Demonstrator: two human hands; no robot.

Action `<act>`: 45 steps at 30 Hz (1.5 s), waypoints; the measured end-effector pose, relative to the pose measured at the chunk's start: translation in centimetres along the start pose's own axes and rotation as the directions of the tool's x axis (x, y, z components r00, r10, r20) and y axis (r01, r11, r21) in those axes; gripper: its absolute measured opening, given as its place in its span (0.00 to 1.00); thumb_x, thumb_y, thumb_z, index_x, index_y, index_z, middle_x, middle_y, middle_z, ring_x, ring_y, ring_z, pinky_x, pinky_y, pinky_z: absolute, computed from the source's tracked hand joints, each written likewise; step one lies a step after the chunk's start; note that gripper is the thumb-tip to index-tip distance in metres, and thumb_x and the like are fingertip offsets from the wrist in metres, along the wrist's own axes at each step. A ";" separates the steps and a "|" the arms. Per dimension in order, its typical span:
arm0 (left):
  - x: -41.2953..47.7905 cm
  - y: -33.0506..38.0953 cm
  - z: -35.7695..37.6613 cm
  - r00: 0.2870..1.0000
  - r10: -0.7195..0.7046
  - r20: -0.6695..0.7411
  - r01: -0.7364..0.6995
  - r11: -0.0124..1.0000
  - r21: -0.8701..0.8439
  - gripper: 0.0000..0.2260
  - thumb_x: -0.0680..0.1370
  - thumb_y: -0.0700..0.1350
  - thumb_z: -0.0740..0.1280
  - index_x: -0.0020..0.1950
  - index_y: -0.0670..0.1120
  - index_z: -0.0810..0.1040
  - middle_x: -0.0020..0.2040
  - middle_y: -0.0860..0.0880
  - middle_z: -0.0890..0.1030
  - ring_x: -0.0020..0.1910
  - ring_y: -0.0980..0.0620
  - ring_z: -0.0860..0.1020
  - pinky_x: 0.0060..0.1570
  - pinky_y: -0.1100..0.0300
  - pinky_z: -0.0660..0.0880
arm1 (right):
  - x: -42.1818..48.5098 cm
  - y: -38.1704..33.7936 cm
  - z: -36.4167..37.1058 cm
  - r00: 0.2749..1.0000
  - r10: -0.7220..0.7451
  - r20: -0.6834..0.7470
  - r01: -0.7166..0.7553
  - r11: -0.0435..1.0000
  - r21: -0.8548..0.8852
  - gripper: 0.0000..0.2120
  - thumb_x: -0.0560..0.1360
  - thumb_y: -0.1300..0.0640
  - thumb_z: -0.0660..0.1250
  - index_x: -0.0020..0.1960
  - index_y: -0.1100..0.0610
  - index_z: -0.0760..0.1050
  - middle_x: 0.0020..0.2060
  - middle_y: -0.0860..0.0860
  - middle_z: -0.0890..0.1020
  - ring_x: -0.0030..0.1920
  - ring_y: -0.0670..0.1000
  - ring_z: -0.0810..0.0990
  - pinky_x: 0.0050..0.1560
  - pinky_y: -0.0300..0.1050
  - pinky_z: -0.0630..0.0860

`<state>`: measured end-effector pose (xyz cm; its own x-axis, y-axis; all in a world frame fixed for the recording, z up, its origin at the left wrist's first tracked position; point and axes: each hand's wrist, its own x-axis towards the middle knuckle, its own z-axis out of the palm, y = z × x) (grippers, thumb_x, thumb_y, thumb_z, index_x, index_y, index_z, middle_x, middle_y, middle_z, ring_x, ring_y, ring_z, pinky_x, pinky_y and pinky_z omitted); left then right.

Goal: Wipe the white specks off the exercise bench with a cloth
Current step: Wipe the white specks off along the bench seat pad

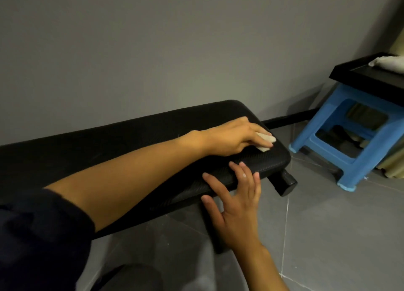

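Here your left hand [231, 137] reaches across your body to the far right end of the exercise bench [109, 142], because that is where the cloth [267, 140] is working. The grip is closed over the bunched white cloth, fingers laid on top so the wad is pressed flat against the black padding; only its leading edge pokes out past your fingertips, close to the rounded end of the pad. Your right hand [238, 207] has its grip apart and holds nothing: the fingers are spread, tips resting on the near edge of the padding, which looks like a brace to steady you and the bench while the other arm leans in. Any white specks on the pad are too small to make out for certain.

Off to the right, well apart from the bench, a blue stool [328, 159] carries a black board [360, 76] with a pale bundle [387, 64] on it; you can leave those alone.
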<state>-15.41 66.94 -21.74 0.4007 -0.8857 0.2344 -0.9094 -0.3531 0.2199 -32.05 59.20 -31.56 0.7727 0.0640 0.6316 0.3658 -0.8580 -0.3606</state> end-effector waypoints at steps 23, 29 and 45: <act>-10.6 3.2 -1.4 0.998 -0.055 -0.013 0.055 0.998 -0.028 0.21 0.82 0.39 0.64 0.73 0.56 0.74 0.75 0.57 0.70 0.59 0.57 0.70 0.61 0.66 0.66 | -0.1 -0.5 -0.7 1.000 0.005 0.003 -0.005 1.000 -0.001 0.19 0.81 0.41 0.60 0.70 0.43 0.74 0.71 0.58 0.67 0.79 0.59 0.57 0.79 0.61 0.45; -9.0 1.0 -1.1 0.964 -0.240 -0.110 0.244 0.970 0.022 0.21 0.81 0.33 0.63 0.70 0.51 0.78 0.74 0.50 0.73 0.58 0.56 0.68 0.64 0.63 0.66 | -0.2 -0.8 -0.7 1.000 0.021 0.000 -0.021 1.000 0.014 0.19 0.81 0.42 0.61 0.70 0.43 0.74 0.69 0.59 0.68 0.79 0.59 0.58 0.79 0.60 0.46; -11.5 3.9 -1.2 0.952 -0.269 -0.147 0.279 0.959 0.054 0.19 0.82 0.39 0.63 0.70 0.54 0.76 0.75 0.53 0.71 0.57 0.51 0.68 0.60 0.56 0.71 | -0.4 -0.6 -0.6 1.000 0.021 0.004 -0.021 1.000 0.018 0.18 0.81 0.42 0.60 0.70 0.42 0.73 0.70 0.58 0.68 0.79 0.58 0.58 0.79 0.60 0.45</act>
<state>-23.43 76.10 -22.41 0.6423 -0.7041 0.3028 -0.7661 -0.6021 0.2249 -32.92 59.38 -31.14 0.7822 0.0479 0.6212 0.3586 -0.8499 -0.3861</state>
